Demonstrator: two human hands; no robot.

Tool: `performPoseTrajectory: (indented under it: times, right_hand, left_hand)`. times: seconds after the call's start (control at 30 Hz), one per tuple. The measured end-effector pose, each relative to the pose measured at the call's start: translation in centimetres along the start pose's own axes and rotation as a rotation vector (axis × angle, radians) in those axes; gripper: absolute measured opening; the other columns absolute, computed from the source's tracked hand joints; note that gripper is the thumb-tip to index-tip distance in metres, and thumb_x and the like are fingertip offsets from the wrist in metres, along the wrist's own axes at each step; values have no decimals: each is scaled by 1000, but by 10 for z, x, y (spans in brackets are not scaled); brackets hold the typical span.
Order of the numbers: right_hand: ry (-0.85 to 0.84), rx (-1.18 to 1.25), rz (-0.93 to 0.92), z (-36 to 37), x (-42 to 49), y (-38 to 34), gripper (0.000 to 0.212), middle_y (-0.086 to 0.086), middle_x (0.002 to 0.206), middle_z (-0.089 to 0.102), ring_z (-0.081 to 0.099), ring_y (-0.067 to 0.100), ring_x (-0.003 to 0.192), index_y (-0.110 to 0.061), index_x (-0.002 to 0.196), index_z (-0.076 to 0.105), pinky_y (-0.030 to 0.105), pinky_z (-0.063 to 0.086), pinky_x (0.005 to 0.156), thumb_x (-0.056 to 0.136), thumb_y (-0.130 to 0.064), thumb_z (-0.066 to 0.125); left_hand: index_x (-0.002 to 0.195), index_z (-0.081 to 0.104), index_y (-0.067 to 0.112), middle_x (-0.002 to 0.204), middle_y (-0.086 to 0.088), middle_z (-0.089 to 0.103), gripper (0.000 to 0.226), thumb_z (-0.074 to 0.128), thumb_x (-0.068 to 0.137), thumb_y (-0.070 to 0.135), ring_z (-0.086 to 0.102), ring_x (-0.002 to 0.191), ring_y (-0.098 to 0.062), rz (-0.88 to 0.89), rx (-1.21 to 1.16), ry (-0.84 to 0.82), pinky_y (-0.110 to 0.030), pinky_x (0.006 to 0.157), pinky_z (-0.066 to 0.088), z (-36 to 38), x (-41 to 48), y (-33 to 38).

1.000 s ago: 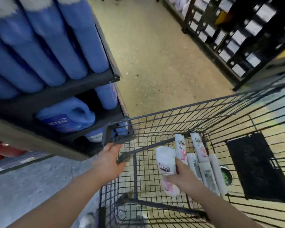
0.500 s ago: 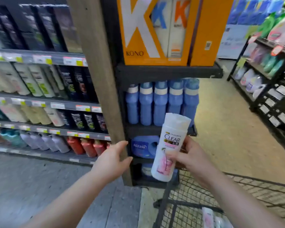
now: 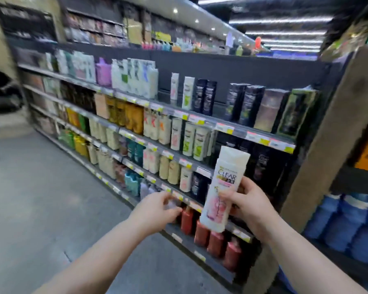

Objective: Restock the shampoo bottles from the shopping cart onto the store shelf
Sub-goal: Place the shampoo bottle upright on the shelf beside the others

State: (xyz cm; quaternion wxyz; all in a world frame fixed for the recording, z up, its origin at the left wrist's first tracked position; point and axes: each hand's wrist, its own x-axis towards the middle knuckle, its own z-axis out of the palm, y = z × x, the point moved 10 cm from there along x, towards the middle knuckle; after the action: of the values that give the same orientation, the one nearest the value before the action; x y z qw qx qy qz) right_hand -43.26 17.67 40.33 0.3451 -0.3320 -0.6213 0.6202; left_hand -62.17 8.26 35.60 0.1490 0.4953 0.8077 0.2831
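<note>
**Bottle held up to the shelf, slot not yet picked**

The right hand [image 3: 245,203] grips one white shampoo bottle [image 3: 223,189] round its lower half. The fingers [image 3: 228,195] curl across the pink front label and the thumb presses on the far side. The bottle stands nearly upright with its cap on top and its label toward the camera. That is probably so the brand can be matched against the rows ahead and the bottle can go in face-out.

It hangs in the air in front of the shelf [image 3: 208,122], near the right end of the unit and clear of every board. It is above the red bottles [image 3: 202,232] on the lowest row.

The left hand [image 3: 155,209] holds nothing. Its fingers are loosely bent and narrowly parted, reaching toward the price rail of a lower board. Blur hides whether the fingertips touch the rail. It looks placed to steady or part the stock so a gap can be made.

White bottles [image 3: 185,180] with pink labels stand on a board just left of the held one, which I judge the likely home for it. The cart is out of view, so I cannot tell how much stock is left in it.

The next move calls for a short reach forward and a level set-down, without knocking the front row
</note>
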Motion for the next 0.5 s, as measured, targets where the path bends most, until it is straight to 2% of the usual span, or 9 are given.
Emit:
performPoseTrajectory:
  times: [0.07, 0.17, 0.23, 0.33, 0.4, 0.5]
  right_hand:
    - [-26, 24, -6, 45, 17, -7, 29, 3, 86, 70, 66, 15, 71, -12, 99, 62, 26, 52, 56, 79, 8, 64]
    - [-44, 21, -1, 94, 42, -13, 31, 6, 90, 71, 68, 15, 71, -10, 103, 63, 25, 53, 53, 77, 7, 66]
    - [-53, -8, -6, 119, 61, -18, 35, 9, 99, 72, 70, 22, 83, -11, 106, 63, 34, 57, 66, 76, 5, 69]
    - [-62, -51, -12, 152, 92, -24, 35, 9, 103, 71, 69, 28, 93, -13, 108, 64, 48, 55, 82, 76, 2, 70]
    - [-75, -67, -11, 173, 115, -25, 33, 10, 103, 71, 69, 29, 93, -13, 107, 64, 49, 55, 83, 78, 2, 68]
    - [-96, -81, -25, 203, 157, -23, 31, 10, 104, 71, 68, 30, 95, -11, 108, 63, 51, 54, 84, 79, 2, 66]
  left_hand:
    - [113, 60, 21, 103, 1, 66, 42, 62, 81, 48, 61, 101, -18, -36, -13, 32, -30, 87, 48, -31, 7, -36]
    - [103, 63, 23, 98, 2, 68, 47, 58, 73, 59, 63, 95, -19, -67, -11, 47, -32, 83, 50, -61, 20, -76]
    - [101, 63, 21, 98, 1, 67, 38, 60, 80, 52, 62, 96, -19, -95, 3, 63, -30, 82, 49, -78, 29, -99]
    - [98, 63, 20, 95, 3, 65, 32, 58, 85, 48, 60, 95, -18, -137, 3, 88, -28, 81, 48, -97, 47, -134]
    - [95, 61, 23, 90, 6, 61, 27, 58, 85, 47, 59, 93, -17, -164, -8, 89, -28, 80, 48, -107, 60, -157]
    - [98, 62, 23, 94, 6, 64, 28, 57, 84, 47, 60, 93, -16, -188, 0, 82, -28, 81, 48, -119, 90, -191]
